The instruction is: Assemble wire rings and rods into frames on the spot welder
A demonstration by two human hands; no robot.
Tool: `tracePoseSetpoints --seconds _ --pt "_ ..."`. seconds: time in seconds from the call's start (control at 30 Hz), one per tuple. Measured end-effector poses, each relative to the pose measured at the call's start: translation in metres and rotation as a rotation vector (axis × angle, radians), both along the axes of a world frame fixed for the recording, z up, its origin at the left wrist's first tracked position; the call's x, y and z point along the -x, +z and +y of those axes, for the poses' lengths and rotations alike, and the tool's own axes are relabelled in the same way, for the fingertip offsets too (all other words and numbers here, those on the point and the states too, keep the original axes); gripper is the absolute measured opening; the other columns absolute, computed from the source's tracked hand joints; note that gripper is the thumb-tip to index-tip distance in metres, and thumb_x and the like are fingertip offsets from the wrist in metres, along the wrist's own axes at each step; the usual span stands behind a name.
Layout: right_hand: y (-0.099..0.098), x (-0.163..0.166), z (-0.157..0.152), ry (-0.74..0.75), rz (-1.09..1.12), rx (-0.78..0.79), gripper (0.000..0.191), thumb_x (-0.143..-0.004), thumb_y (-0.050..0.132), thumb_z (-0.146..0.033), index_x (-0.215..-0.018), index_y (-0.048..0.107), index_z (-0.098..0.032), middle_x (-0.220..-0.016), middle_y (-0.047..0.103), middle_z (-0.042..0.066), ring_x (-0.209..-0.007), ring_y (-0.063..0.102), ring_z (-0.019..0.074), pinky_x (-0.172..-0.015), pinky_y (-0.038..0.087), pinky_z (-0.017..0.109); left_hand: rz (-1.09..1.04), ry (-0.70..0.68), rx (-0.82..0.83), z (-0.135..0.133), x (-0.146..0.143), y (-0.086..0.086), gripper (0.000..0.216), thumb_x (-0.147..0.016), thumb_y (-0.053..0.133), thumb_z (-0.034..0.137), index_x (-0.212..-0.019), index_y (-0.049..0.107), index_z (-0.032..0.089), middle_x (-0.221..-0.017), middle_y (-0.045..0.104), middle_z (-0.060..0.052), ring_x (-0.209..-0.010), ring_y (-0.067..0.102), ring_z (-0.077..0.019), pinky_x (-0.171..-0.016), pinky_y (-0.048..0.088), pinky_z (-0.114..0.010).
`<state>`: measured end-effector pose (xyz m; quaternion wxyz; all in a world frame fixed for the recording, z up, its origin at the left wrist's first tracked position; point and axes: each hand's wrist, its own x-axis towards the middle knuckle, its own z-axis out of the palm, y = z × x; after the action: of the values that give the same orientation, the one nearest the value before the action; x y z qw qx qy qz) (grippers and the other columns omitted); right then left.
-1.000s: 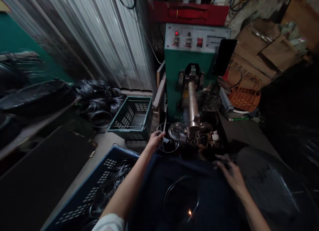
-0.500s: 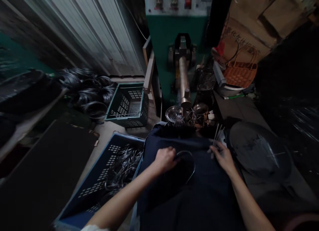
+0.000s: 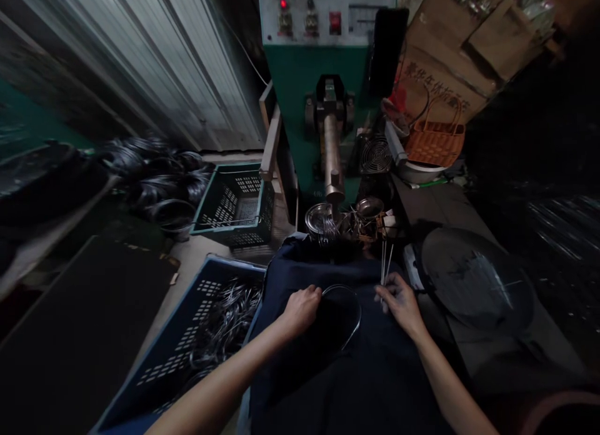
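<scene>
My left hand (image 3: 304,307) is closed on a bent wire hoop (image 3: 360,307), which curves out to the right above dark blue cloth (image 3: 375,372) over my lap. Between the fingertips of my right hand (image 3: 398,300) are several thin straight metal rods (image 3: 384,263), pointing upward. Ahead stands a green machine (image 3: 293,79) with a round metal arm (image 3: 332,147) reaching toward me. Below its tip lie a shiny round dish (image 3: 321,217) and a jumble of wire pieces (image 3: 359,225).
On the left, a blue crate (image 3: 182,322) holds many bent wires; a green crate (image 3: 229,235) stands behind it. Wire coils (image 3: 159,179) lie farther left. To the right are a dark round pan-like disc (image 3: 475,279), a woven basket (image 3: 435,141) and cardboard boxes (image 3: 445,66).
The view has shifted, so the machine sits a little lower and more to the left. My right hand has come closer to the left one, and its rods stand more upright.
</scene>
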<state>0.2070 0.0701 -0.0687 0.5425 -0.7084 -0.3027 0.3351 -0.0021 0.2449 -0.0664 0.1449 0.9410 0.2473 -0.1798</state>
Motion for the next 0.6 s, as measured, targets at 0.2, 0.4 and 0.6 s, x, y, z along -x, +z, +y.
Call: tracePoseSetpoints --seconds 0.2,0.4,0.6 --pt "0.008 0.01 -0.004 0.024 0.077 0.012 0.029 -0.085 0.065 -0.043 -0.085 0.045 -0.021 -0.06 0.064 -0.003 -0.034 0.046 0.0058 -0.036 0.032 0.016 -0.011 0.007 0.057 -0.006 0.021 0.014 0.033 -0.081 0.046 0.01 -0.113 0.051 0.014 -0.104 0.063 -0.016 -0.088 0.064 -0.0283 -0.076 0.049 -0.038" --pt "0.034 0.035 0.001 0.148 0.112 -0.076 0.023 -0.088 0.061 -0.041 -0.085 0.056 -0.019 -0.069 0.066 0.0 -0.039 0.057 0.0105 -0.038 0.045 0.021 -0.354 0.292 0.542 0.002 0.048 0.039 0.035 -0.084 0.047 0.017 -0.118 0.053 0.016 -0.096 0.068 -0.012 -0.089 0.064 -0.0248 -0.08 0.047 -0.034" --pt "0.048 0.048 0.022 0.618 -0.436 -0.204 0.056 -0.083 0.07 -0.031 -0.135 0.051 -0.023 -0.129 0.06 0.008 -0.12 0.057 0.0235 -0.104 0.047 0.039 -0.782 0.898 1.168 -0.005 0.014 0.056 0.055 -0.072 0.069 0.035 -0.122 0.055 0.015 -0.094 0.066 -0.008 -0.074 0.064 -0.019 -0.065 0.049 -0.029"
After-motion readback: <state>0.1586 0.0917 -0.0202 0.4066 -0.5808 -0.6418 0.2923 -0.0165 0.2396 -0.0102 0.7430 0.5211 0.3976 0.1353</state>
